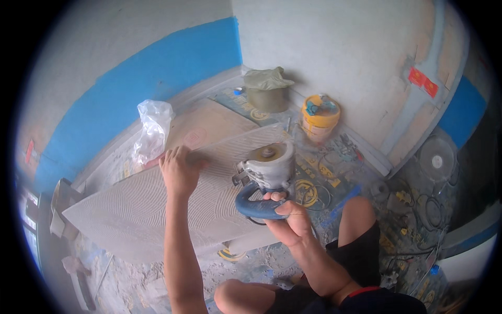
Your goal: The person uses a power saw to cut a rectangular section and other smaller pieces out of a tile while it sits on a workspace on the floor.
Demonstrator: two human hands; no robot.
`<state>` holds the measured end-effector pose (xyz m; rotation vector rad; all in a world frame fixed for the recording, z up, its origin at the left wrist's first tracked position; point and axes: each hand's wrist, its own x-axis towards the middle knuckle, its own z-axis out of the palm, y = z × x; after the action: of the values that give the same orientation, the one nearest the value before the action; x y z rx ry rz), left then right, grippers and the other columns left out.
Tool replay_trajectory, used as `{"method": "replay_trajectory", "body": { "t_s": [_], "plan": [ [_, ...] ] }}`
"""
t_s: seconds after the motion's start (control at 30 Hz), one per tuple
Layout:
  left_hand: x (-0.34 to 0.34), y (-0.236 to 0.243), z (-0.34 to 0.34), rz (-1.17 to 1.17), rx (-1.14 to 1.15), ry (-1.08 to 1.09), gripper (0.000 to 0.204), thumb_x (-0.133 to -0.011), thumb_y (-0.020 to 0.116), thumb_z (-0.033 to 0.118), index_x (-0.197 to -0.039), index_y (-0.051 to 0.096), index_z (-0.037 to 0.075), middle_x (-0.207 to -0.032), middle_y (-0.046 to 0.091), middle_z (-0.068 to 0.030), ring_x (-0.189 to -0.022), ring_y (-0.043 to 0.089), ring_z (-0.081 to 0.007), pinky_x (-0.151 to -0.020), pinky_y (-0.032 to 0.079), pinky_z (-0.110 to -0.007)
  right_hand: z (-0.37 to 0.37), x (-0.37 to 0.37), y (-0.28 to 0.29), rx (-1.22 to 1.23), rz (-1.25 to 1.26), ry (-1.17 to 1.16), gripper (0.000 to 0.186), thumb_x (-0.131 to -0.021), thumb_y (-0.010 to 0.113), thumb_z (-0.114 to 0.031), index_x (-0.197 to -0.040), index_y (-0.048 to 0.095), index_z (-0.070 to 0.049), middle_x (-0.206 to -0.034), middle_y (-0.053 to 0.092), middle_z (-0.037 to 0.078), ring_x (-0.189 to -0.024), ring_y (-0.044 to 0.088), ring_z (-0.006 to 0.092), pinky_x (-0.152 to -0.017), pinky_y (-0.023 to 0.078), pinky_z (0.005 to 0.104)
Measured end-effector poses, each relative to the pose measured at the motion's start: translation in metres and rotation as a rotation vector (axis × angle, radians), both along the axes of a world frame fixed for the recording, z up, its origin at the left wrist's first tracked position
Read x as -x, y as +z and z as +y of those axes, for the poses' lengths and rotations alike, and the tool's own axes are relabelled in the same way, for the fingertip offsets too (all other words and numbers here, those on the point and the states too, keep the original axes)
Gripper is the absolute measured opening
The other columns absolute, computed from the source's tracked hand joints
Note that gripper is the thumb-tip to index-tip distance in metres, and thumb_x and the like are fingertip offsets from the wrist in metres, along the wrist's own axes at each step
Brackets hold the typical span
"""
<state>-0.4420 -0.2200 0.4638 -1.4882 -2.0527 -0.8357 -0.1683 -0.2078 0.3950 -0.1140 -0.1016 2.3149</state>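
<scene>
Gripping the blue loop handle of a handheld tile cutter [267, 175], the right hand [290, 217] had its fingers curled shut around the grip, thumb on top, while the grey motor body and its disc sat at the near edge of a large tile [157, 209]. The left hand [179, 170] lay flat on the tile with fingers spread narrow and pressing down, holding nothing.

The tile looked stiff, heavy and brittle, likely to chip at corners or snap if left unsupported; it seemed best held by flat pressure on its face or by two opposite edges. Its dusty surface probably gave a poor, slippery grip. The cutter appeared dense and front-heavy, so the loop handle was the sound place to hold it.

The tile lay back-side up, pale grey with curved combed ridges, raised off the littered floor [251, 272] and running from lower left toward the cutter. Beyond it stood a crumpled clear plastic bag [152, 128], a yellow bucket [320, 118] and a cloth-covered container [267, 89] against the white-and-blue wall [157, 78].
</scene>
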Motion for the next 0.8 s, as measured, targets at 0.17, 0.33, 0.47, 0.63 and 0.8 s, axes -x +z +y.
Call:
{"method": "replay_trajectory", "body": {
  "t_s": [0.17, 0.33, 0.47, 0.63, 0.8],
  "plan": [
    [0.004, -0.002, -0.003, 0.002, 0.016, -0.001, 0.038, -0.067, 0.085, 0.028, -0.091, 0.063, 0.008, -0.090, 0.066, -0.0081, -0.094, 0.059, -0.0294, -0.088, 0.038, -0.043, -0.002, 0.002, 0.006, 0.001, -0.050, 0.015, 0.029, -0.066, 0.055, 0.011, -0.086, 0.069, -0.003, -0.096, 0.068, 0.007, -0.103, 0.062, 0.0211, -0.106, 0.045, 0.0386],
    [0.005, -0.001, -0.004, 0.100, -0.033, -0.018, 0.035, -0.070, 0.082, 0.030, -0.089, 0.063, 0.008, -0.088, 0.065, -0.0074, -0.091, 0.058, -0.0292, -0.084, 0.038, -0.043, -0.011, 0.008, 0.006, 0.005, -0.011, -0.012, 0.032, -0.066, 0.053, 0.013, -0.085, 0.068, -0.006, -0.091, 0.068, 0.005, -0.102, 0.064, 0.0217, -0.104, 0.047, 0.0389],
    [-0.003, 0.006, -0.005, 0.033, -0.001, -0.034, 0.034, -0.072, 0.081, 0.030, -0.091, 0.065, 0.007, -0.089, 0.065, -0.0063, -0.092, 0.058, -0.0285, -0.084, 0.038, -0.042, -0.018, 0.017, 0.000, 0.056, -0.008, -0.074, 0.035, -0.063, 0.052, 0.014, -0.085, 0.065, -0.009, -0.091, 0.067, 0.002, -0.101, 0.063, 0.0195, -0.103, 0.047, 0.0369],
    [-0.001, 0.007, -0.010, -0.009, 0.053, -0.040, 0.029, -0.076, 0.079, 0.026, -0.095, 0.067, 0.007, -0.092, 0.066, -0.0065, -0.095, 0.059, -0.0284, -0.086, 0.038, -0.043, -0.027, 0.031, -0.006, 0.012, -0.025, -0.078, 0.036, -0.063, 0.053, 0.014, -0.087, 0.062, -0.011, -0.091, 0.065, -0.001, -0.103, 0.059, 0.0167, -0.105, 0.042, 0.0347],
    [0.000, 0.009, -0.011, -0.043, 0.097, -0.041, 0.025, -0.080, 0.074, 0.024, -0.097, 0.066, 0.006, -0.096, 0.067, -0.0090, -0.100, 0.059, -0.0304, -0.091, 0.037, -0.044, -0.034, 0.048, -0.010, 0.008, -0.003, -0.127, 0.034, -0.061, 0.053, 0.012, -0.087, 0.063, -0.009, -0.091, 0.065, 0.001, -0.104, 0.060, 0.0194, -0.108, 0.041, 0.0390]
  ]
}}
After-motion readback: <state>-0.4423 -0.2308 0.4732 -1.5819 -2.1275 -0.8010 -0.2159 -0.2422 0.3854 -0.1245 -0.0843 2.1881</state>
